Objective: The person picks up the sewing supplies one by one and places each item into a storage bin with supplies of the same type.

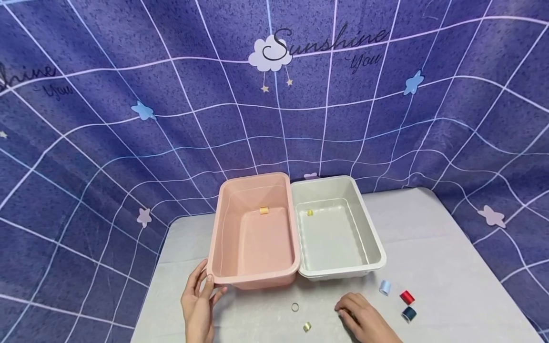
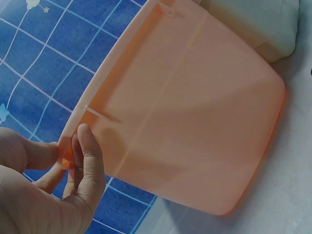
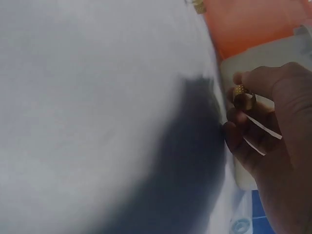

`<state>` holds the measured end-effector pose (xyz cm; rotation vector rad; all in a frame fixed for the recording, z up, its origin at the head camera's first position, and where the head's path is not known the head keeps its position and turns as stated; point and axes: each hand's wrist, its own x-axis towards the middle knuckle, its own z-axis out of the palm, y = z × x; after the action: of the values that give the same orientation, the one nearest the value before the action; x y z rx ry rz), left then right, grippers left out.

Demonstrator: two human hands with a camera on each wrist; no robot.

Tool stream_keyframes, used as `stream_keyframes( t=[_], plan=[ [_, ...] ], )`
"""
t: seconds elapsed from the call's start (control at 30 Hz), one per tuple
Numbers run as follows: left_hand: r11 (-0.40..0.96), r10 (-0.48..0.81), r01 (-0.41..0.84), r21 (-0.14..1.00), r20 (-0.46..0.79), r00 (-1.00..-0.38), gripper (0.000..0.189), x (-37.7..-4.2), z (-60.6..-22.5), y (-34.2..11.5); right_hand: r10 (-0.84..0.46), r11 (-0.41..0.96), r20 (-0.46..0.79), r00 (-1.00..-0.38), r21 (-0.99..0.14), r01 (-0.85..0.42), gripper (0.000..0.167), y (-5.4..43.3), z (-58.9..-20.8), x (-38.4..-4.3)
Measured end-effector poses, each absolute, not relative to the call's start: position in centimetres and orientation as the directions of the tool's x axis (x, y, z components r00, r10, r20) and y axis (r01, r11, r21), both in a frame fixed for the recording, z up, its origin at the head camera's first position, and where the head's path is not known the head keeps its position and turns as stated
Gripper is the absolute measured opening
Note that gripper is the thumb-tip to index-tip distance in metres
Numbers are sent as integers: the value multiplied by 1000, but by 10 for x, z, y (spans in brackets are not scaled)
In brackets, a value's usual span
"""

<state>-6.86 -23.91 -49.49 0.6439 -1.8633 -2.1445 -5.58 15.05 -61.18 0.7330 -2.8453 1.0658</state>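
Observation:
My left hand [image 1: 199,300] grips the near left corner of the pink plastic basin [image 1: 255,280], thumb and fingers at the rim. In the left wrist view the basin's outer wall fills most of the picture. My right hand [image 1: 364,319] is in front of the white basin [image 1: 343,273], low over the table. A gold ring [image 3: 245,100] with a dotted surface is pinched between its thumb and fingers; the head view hides it. Between the hands lie a thin ring [image 1: 295,307] and a wide gold ring [image 1: 307,327].
Right of my right hand are a light blue thread spool [image 1: 385,287], a red spool [image 1: 407,297] and a dark teal spool [image 1: 409,313]. An orange spool [image 1: 264,210] lies in the pink basin, a small yellow piece [image 1: 310,212] in the white one. Behind hangs a blue curtain [image 1: 274,119].

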Motion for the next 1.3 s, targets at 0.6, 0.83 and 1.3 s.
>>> stream_keyframes(
  t=[0.6, 0.83, 1.3],
  plan=[
    [-161, -454, -108, 981, -171, -874, 48, -68, -493, -238, -302, 459, 557, -774, -626, -630, 50, 134, -570, -60],
    [-166, -455, -112, 980, -177, -872, 47, -68, -492, -238, -240, 316, 676, -697, -624, -714, 51, 127, -549, -67],
    [-182, -454, -102, 978, -176, -873, 48, -68, -494, -238, -150, 208, 758, -635, -604, -769, 55, 125, -510, -102]
  ],
)
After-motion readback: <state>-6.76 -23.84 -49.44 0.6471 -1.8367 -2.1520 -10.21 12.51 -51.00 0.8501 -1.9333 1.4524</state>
